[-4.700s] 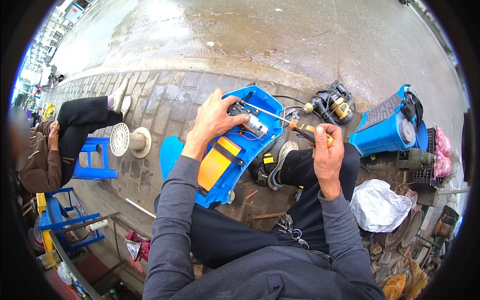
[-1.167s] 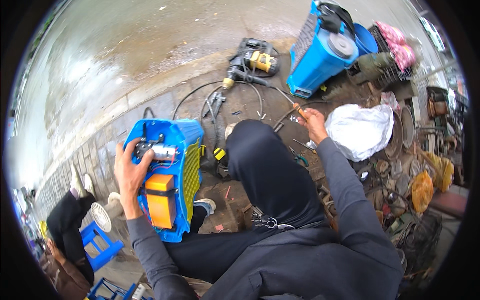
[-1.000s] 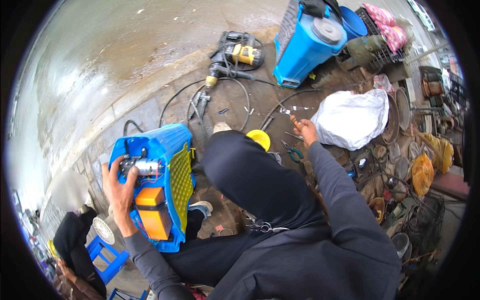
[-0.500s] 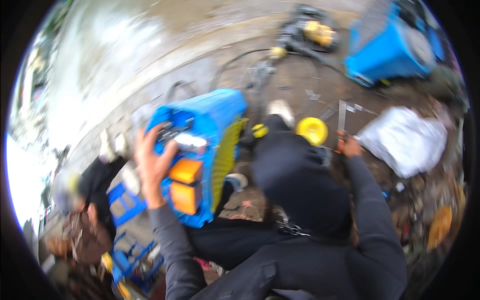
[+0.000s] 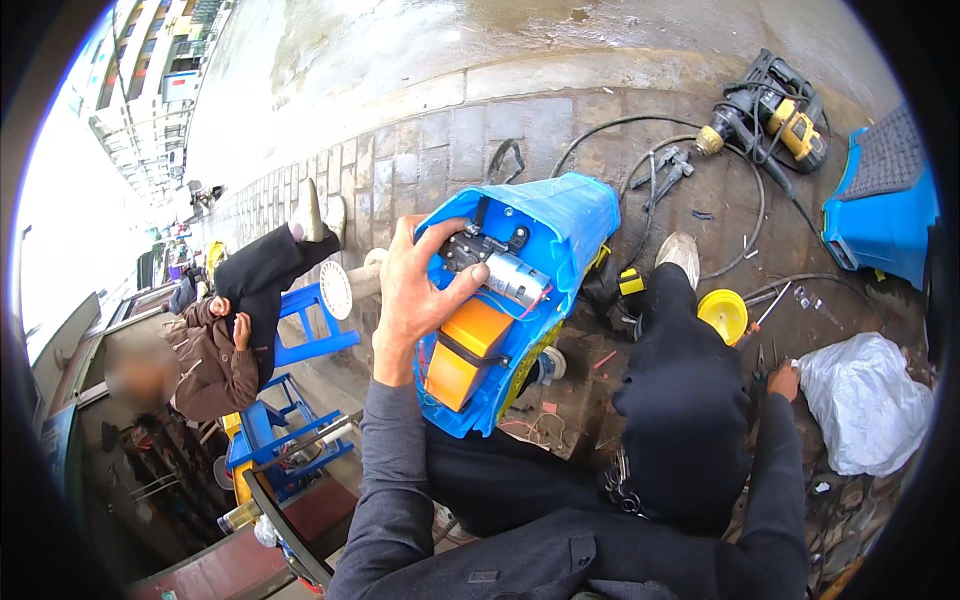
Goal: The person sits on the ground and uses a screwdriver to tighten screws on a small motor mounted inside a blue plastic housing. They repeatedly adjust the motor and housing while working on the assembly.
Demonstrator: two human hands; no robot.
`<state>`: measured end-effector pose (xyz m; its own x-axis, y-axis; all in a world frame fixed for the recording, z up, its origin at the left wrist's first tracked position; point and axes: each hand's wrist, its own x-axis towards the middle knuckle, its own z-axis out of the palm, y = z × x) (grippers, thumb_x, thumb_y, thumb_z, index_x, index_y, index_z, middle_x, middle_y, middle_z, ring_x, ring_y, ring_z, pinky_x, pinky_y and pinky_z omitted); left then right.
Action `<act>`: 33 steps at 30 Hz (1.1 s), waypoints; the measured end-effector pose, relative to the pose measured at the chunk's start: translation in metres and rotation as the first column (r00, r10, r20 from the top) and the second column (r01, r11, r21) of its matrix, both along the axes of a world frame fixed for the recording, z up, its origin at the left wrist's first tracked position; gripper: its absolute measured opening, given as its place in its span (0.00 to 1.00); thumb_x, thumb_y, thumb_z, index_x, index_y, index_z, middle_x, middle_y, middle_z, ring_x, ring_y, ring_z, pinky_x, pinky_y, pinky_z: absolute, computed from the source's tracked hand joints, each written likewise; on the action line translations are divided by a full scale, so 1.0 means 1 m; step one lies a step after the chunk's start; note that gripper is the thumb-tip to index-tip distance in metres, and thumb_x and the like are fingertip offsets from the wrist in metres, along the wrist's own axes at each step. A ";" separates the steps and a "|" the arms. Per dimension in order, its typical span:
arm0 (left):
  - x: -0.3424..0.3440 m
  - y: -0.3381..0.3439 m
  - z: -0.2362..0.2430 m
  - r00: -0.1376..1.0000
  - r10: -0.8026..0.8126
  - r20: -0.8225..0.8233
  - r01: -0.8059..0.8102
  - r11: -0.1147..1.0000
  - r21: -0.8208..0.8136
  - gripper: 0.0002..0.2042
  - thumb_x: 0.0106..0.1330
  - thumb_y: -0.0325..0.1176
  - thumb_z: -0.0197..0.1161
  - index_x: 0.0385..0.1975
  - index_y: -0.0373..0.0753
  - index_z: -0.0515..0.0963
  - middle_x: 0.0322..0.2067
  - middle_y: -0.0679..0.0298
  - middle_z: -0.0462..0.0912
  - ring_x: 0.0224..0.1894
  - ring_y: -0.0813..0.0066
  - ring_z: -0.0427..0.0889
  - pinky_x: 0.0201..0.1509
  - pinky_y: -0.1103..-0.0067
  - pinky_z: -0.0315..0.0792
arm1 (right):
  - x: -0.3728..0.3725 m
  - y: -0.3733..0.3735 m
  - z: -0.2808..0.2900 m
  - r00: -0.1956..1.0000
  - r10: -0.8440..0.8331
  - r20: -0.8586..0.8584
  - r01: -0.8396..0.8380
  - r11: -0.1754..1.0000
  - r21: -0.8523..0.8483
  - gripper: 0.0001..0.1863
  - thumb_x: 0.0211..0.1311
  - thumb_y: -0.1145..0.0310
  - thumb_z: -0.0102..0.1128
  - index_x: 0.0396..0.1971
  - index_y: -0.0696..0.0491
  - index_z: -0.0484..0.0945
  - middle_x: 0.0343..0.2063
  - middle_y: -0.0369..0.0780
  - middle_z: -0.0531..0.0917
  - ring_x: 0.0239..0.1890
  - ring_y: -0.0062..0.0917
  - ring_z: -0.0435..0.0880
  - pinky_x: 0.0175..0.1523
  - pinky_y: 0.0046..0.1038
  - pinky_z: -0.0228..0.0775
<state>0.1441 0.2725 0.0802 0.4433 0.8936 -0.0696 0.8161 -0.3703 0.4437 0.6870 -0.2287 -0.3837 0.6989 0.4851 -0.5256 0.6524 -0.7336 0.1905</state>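
Note:
My left hand has its thumb and forefinger around a small pump with a silver motor. That unit sits inside an upturned blue plastic housing, propped by my left leg. Below the motor an orange battery block lies under a black strap, with thin red and blue wires around it. Down at the right, my right hand is low over the ground, beside dark pliers and a white plastic bag. Its fingers are partly hidden. A screwdriver lies just beyond it.
A yellow bowl rests by my right shoe. A corded yellow-and-black power tool and another blue housing stand at the far right. At left, a person in brown sits near blue stools.
The view has swung, so the scene shifted. My left thumb and forefinger have come around the pump motor. The orange-handled tool by my right hand now lies apart from it.

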 end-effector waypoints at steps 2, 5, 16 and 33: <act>-0.001 0.000 0.001 1.000 -0.003 0.020 0.004 1.000 -0.012 0.29 0.58 0.48 0.83 0.58 0.42 0.86 0.52 0.52 0.81 0.56 0.50 0.84 0.61 0.61 0.78 | -0.004 -0.007 -0.001 0.995 0.098 0.037 -0.099 0.995 0.026 0.21 0.72 0.63 0.63 0.62 0.51 0.78 0.44 0.53 0.88 0.48 0.54 0.90 0.53 0.52 0.84; -0.003 0.002 0.002 0.999 -0.016 0.028 0.017 1.000 -0.022 0.30 0.58 0.50 0.83 0.59 0.43 0.86 0.52 0.51 0.81 0.57 0.48 0.83 0.61 0.60 0.78 | -0.010 -0.013 0.010 1.000 0.019 0.014 -0.019 0.999 0.040 0.17 0.77 0.58 0.58 0.59 0.48 0.77 0.36 0.53 0.90 0.40 0.59 0.90 0.47 0.60 0.82; -0.014 -0.002 -0.003 0.999 -0.015 0.036 0.015 1.000 -0.010 0.31 0.61 0.55 0.82 0.61 0.48 0.85 0.51 0.52 0.81 0.56 0.49 0.84 0.61 0.60 0.79 | -0.050 0.263 0.387 0.797 0.280 -0.536 0.453 0.309 0.836 0.11 0.85 0.65 0.55 0.52 0.54 0.82 0.22 0.27 0.69 0.21 0.09 0.61 0.24 0.21 0.51; -0.018 -0.007 -0.006 1.000 0.003 0.013 -0.003 0.999 0.032 0.31 0.61 0.57 0.80 0.61 0.49 0.86 0.50 0.49 0.80 0.55 0.44 0.85 0.59 0.57 0.81 | -0.294 0.452 0.503 0.458 0.604 -0.652 -0.160 0.778 0.608 0.19 0.62 0.65 0.62 0.48 0.58 0.92 0.43 0.57 0.92 0.49 0.48 0.94 0.56 0.43 0.84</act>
